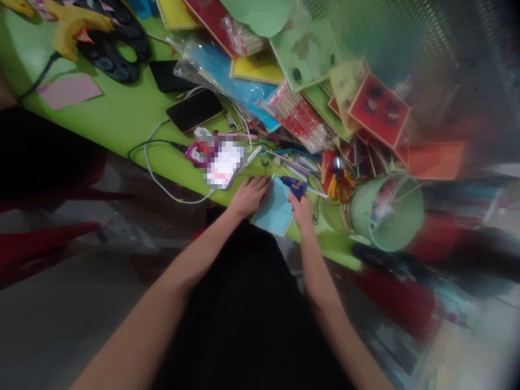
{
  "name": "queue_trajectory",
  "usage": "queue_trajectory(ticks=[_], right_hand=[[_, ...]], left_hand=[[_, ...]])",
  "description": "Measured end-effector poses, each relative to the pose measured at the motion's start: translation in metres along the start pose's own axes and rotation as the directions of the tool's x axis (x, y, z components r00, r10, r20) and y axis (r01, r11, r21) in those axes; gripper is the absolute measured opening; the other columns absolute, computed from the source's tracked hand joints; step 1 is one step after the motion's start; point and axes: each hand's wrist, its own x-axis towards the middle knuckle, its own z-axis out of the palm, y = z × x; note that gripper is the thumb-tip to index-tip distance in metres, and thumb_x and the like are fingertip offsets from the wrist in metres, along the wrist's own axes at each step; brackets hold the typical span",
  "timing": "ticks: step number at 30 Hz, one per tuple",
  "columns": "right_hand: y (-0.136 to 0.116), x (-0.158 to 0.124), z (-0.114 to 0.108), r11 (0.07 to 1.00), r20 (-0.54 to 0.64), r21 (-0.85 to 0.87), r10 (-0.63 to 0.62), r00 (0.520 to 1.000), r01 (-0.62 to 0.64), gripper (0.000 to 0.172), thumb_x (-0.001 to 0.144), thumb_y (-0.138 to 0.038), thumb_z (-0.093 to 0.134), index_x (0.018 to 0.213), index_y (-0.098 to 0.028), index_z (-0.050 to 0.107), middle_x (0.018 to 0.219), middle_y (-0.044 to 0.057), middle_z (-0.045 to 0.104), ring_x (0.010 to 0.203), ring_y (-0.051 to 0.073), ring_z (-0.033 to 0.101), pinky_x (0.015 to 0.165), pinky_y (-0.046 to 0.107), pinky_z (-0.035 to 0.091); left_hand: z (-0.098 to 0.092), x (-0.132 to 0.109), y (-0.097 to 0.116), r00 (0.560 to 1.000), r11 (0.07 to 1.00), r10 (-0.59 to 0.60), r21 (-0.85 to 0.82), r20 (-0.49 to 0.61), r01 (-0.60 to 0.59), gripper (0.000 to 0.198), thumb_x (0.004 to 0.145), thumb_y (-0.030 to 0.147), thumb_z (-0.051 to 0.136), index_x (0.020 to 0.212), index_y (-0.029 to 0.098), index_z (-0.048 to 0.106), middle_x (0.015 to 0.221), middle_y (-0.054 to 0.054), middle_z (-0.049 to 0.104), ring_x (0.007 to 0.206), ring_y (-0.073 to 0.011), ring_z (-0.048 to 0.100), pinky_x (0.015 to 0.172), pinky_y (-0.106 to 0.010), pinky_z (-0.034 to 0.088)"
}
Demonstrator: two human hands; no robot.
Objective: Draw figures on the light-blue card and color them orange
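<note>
Holding a glue gun over a blue board at the near edge of a green table.
Right hand: closed round the glue gun, nozzle toward the left, probably gripped so for aim. Left hand: fingers straight, laid down at the board's left edge, gripping nothing, presumably to stop it sliding. Board: before the body, seemingly for easy reach by both hands. Packed sticks: beyond, apparently kept within reach. Basket: right of the board.

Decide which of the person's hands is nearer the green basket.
Right. The right hand, holding the blue glue gun, is left of the green basket; the left hand is farther left, at the blue board.
</note>
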Motion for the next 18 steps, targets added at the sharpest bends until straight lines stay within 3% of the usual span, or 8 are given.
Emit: queue_trajectory(ticks=[5, 11, 18], right_hand=[[-0.002, 0.001, 0.005, 0.999, 0.005, 0.013, -0.050, 0.999, 0.049, 0.052, 0.081, -0.076, 0.061, 0.083, -0.024, 0.068, 0.061, -0.001, 0.059, 0.064, 0.019, 0.056, 0.067, 0.033, 0.043], [0.004, -0.005, -0.009, 0.999, -0.055, -0.023, -0.034, 0.998, 0.033, 0.052, 0.080, -0.076, 0.063, 0.082, -0.024, 0.069, 0.062, 0.000, 0.061, 0.070, 0.022, 0.059, 0.071, 0.036, 0.046], [0.003, -0.010, -0.016, 0.999, -0.038, 0.050, 0.016, 0.999, -0.014, 0.045, 0.082, -0.069, 0.062, 0.078, -0.024, 0.066, 0.064, -0.001, 0.062, 0.061, 0.018, 0.053, 0.066, 0.034, 0.044]], left_hand=[[0.001, 0.000, -0.001, 1.000, 1.000, -0.001, 0.006, 0.002, 0.001, 0.052, 0.108, 0.031, 0.038, 0.157, 0.018, 0.052, 0.163, -0.013, 0.053, 0.149, -0.0302, 0.051, 0.124, -0.056, 0.036], [0.002, 0.000, 0.000, 1.000, 1.000, -0.009, 0.007, 0.008, 0.009, 0.052, 0.107, 0.031, 0.039, 0.156, 0.020, 0.053, 0.163, -0.013, 0.052, 0.148, -0.0320, 0.051, 0.123, -0.058, 0.037], [0.002, 0.000, 0.000, 1.000, 1.000, -0.009, 0.004, 0.010, 0.009, 0.054, 0.106, 0.029, 0.040, 0.158, 0.021, 0.051, 0.163, -0.012, 0.052, 0.149, -0.0308, 0.050, 0.124, -0.057, 0.036]])
